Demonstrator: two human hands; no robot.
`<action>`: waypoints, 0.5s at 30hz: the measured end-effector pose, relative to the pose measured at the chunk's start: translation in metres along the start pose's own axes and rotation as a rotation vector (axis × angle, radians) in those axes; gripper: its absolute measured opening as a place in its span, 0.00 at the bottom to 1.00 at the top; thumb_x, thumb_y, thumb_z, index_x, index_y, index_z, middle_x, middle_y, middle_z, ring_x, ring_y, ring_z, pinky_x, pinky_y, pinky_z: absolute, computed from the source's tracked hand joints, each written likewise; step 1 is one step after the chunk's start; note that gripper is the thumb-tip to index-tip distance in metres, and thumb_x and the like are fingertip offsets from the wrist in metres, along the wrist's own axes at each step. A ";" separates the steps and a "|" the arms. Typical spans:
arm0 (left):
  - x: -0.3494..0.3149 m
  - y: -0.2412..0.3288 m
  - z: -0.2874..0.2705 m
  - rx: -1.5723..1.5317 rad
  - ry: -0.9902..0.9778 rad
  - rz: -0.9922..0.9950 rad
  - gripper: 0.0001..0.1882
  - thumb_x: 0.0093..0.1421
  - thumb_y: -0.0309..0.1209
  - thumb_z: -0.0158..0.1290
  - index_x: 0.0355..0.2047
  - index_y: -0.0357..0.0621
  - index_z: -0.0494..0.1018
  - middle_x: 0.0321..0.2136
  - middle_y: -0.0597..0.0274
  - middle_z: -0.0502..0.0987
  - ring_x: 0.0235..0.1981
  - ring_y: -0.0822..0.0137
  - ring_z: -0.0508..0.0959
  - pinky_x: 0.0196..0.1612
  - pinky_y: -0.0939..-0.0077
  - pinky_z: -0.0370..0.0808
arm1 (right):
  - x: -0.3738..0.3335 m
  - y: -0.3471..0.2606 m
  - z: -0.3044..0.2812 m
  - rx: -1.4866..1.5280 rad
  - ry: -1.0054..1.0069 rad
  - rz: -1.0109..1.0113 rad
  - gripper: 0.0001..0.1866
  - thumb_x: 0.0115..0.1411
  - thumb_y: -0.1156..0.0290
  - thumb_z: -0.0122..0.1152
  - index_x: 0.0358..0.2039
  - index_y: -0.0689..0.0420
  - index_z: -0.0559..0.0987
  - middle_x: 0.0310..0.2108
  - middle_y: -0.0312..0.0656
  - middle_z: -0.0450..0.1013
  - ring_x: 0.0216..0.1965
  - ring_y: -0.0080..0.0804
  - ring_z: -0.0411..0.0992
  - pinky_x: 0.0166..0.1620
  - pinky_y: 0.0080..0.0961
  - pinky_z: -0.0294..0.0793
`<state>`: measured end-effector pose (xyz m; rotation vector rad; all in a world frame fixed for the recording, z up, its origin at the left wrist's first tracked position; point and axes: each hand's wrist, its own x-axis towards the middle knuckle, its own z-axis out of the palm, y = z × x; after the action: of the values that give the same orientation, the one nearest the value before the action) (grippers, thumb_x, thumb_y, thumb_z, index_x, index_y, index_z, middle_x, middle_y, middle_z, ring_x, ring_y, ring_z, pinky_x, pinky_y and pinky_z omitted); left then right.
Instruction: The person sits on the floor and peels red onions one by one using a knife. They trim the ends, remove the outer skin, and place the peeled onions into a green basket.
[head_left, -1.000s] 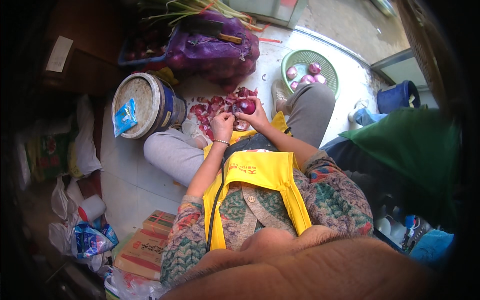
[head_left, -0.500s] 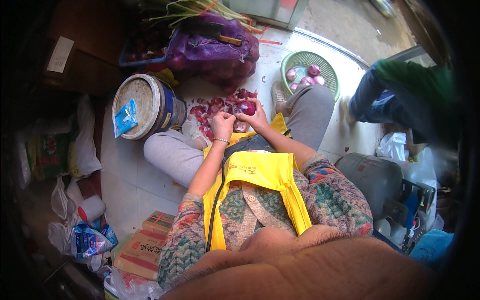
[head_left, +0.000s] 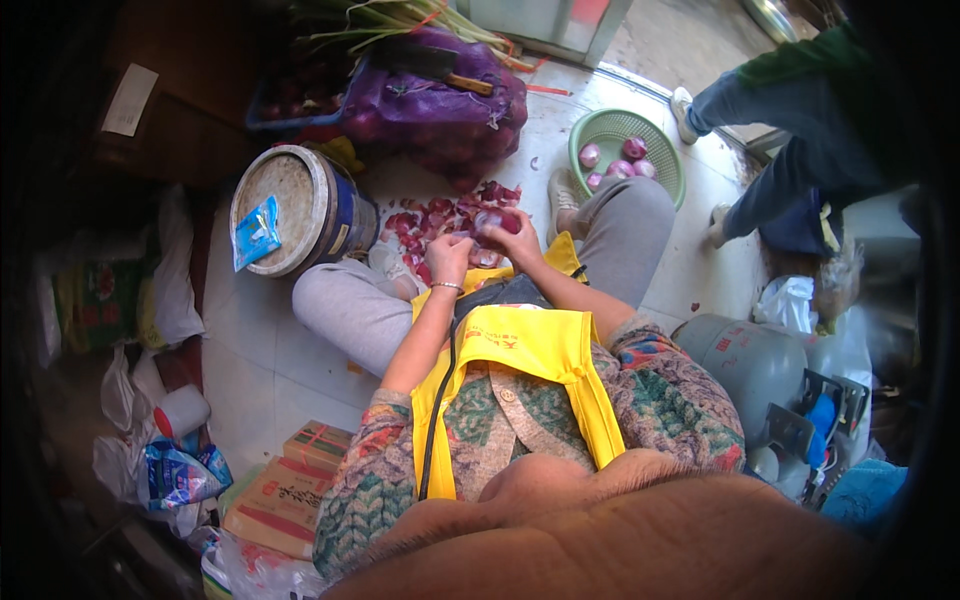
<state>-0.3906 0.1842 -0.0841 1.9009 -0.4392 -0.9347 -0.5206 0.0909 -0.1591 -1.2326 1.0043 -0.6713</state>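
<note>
A red onion (head_left: pixel 492 219) rests in my right hand (head_left: pixel 518 243), whose fingers curl round its side between my knees. My left hand (head_left: pixel 447 260) is closed in a pinch just left of the onion; what lies between its fingertips is too small to make out. Torn red onion skins (head_left: pixel 430 218) are heaped on the floor below and beyond both hands. To the right, past my right knee, a green colander (head_left: pixel 677 170) holds several purple-and-white onions (head_left: pixel 634 148).
A purple net bag (head_left: pixel 440 110) of onions lies ahead, with a cleaver (head_left: pixel 430 64) on top. At left stands a lidded bucket (head_left: pixel 283 205) bearing a blue packet (head_left: pixel 257 234). Another person's legs (head_left: pixel 770 120) are at far right, above a grey gas cylinder (head_left: pixel 735 350).
The other person has stepped away toward the doorway, upper right. My hands stay by the onion, its surface turned slightly. The whole view has shifted a little.
</note>
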 end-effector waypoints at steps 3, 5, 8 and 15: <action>0.009 -0.019 -0.007 -0.085 -0.032 -0.081 0.08 0.57 0.26 0.55 0.25 0.32 0.76 0.20 0.53 0.80 0.17 0.65 0.81 0.21 0.75 0.79 | 0.001 -0.029 0.012 0.458 0.004 0.102 0.28 0.61 0.67 0.66 0.57 0.61 0.67 0.51 0.46 0.72 0.50 0.36 0.74 0.54 0.36 0.77; 0.012 -0.031 -0.011 -0.132 -0.028 -0.113 0.07 0.57 0.25 0.55 0.26 0.32 0.75 0.19 0.53 0.80 0.17 0.65 0.81 0.20 0.76 0.79 | -0.003 -0.044 0.011 0.652 -0.102 0.196 0.25 0.63 0.67 0.63 0.57 0.60 0.67 0.51 0.45 0.72 0.51 0.36 0.75 0.55 0.38 0.77; 0.019 -0.045 -0.015 -0.162 0.025 -0.126 0.07 0.57 0.25 0.55 0.27 0.31 0.75 0.20 0.54 0.80 0.18 0.66 0.81 0.20 0.76 0.79 | -0.003 -0.046 0.004 0.754 -0.180 0.251 0.27 0.67 0.55 0.57 0.59 0.58 0.67 0.53 0.44 0.73 0.53 0.40 0.74 0.59 0.45 0.72; 0.050 -0.073 -0.046 -0.355 0.204 -0.136 0.04 0.58 0.24 0.55 0.30 0.34 0.74 0.21 0.56 0.79 0.16 0.69 0.79 0.18 0.76 0.77 | -0.004 -0.066 -0.003 0.905 -0.412 0.478 0.42 0.61 0.31 0.46 0.64 0.50 0.66 0.58 0.48 0.71 0.57 0.49 0.71 0.60 0.57 0.64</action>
<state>-0.3294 0.2161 -0.1559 1.6909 -0.0186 -0.8323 -0.5187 0.0774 -0.0945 -0.2859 0.5014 -0.3835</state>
